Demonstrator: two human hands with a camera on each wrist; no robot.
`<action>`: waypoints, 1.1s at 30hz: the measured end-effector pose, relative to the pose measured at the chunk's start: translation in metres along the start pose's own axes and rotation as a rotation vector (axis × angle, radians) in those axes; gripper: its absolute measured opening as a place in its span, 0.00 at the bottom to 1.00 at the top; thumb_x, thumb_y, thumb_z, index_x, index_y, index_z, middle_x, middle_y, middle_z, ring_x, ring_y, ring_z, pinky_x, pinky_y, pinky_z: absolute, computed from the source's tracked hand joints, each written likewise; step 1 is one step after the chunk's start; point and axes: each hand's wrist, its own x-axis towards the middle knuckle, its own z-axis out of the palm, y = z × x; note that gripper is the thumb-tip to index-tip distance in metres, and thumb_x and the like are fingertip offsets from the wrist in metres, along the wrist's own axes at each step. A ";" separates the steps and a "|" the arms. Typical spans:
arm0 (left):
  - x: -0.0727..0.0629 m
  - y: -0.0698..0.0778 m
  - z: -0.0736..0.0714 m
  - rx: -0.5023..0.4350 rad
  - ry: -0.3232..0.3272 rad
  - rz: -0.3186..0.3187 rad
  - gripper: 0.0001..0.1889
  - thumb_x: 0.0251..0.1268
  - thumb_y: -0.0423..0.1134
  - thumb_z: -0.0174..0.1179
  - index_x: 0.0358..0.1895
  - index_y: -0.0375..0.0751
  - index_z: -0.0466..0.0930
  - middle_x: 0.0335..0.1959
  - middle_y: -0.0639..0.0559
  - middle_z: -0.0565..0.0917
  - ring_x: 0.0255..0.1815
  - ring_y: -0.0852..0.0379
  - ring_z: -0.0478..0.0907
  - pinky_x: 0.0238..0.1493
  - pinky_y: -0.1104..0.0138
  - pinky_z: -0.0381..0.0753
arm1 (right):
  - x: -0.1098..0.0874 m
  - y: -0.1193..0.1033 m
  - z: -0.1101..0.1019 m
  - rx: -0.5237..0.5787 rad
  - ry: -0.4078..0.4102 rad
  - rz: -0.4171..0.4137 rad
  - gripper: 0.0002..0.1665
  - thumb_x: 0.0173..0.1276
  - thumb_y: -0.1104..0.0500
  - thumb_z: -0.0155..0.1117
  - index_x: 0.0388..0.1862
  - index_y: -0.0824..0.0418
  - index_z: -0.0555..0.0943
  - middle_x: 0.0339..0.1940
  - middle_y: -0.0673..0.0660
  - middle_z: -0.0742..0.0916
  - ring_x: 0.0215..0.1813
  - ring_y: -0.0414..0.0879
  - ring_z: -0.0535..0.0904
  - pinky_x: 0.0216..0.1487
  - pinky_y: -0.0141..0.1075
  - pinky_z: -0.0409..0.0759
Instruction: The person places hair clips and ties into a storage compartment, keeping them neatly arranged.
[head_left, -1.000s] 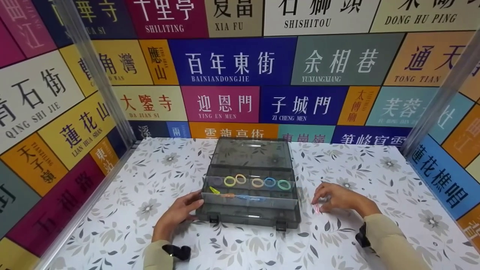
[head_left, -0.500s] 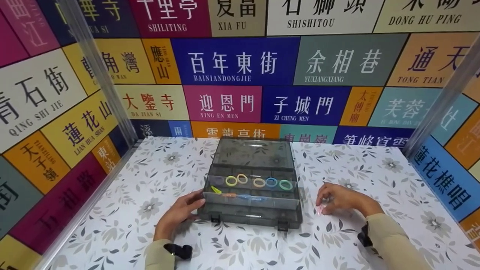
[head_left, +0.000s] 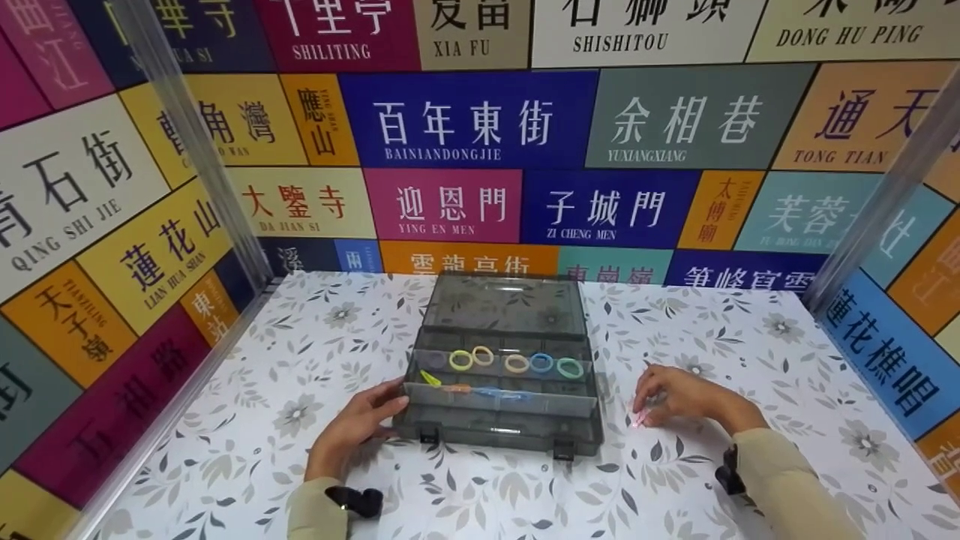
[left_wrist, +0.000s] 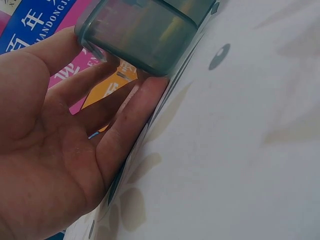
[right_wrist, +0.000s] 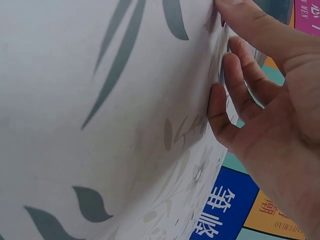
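Note:
A smoky-grey, see-through storage box (head_left: 499, 442) stands on the table with its lid (head_left: 504, 304) raised at the back. Coloured hair ties (head_left: 516, 364) sit in its rear compartments. A yellow-green hair clip (head_left: 430, 379) and orange and blue ones (head_left: 501, 393) lie nearer the front. My left hand (head_left: 360, 420) rests against the box's left side; the left wrist view shows thumb and fingertips touching its corner and lower edge, the fingers loosely bent. Right of the box, my right hand (head_left: 679, 397) pinches a small pink hair clip (head_left: 639, 418) low at the tabletop; in the right wrist view the clip is mostly hidden.
A white cloth with grey leaf print (head_left: 247, 450) covers the table. Clear upright posts (head_left: 202, 150) stand at the left and right corners. Behind rises a wall of coloured sign panels (head_left: 465, 120). Two latches (head_left: 564, 450) jut from the box's front.
My right hand has shifted very slightly right, and the pink clip has turned a little between its fingertips. The left hand and the box stay where they were.

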 end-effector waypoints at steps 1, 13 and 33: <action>0.000 0.000 0.000 -0.001 0.003 0.000 0.33 0.76 0.45 0.56 0.78 0.37 0.58 0.76 0.31 0.64 0.76 0.33 0.63 0.53 0.52 0.87 | 0.000 0.000 0.000 -0.004 0.002 0.002 0.10 0.53 0.56 0.79 0.34 0.56 0.90 0.43 0.57 0.85 0.47 0.44 0.78 0.50 0.32 0.78; 0.003 0.000 0.002 -0.017 -0.008 0.012 0.33 0.76 0.44 0.57 0.77 0.37 0.60 0.75 0.31 0.65 0.75 0.33 0.64 0.55 0.49 0.85 | -0.003 0.002 0.004 0.011 0.027 0.119 0.09 0.55 0.53 0.79 0.31 0.54 0.89 0.43 0.53 0.84 0.47 0.40 0.77 0.50 0.31 0.74; 0.000 -0.001 0.000 -0.007 -0.017 0.041 0.34 0.75 0.46 0.57 0.78 0.37 0.58 0.76 0.32 0.64 0.76 0.33 0.63 0.57 0.50 0.85 | 0.014 -0.034 -0.010 0.029 0.198 0.166 0.08 0.61 0.51 0.76 0.31 0.52 0.86 0.55 0.62 0.85 0.61 0.62 0.77 0.56 0.52 0.81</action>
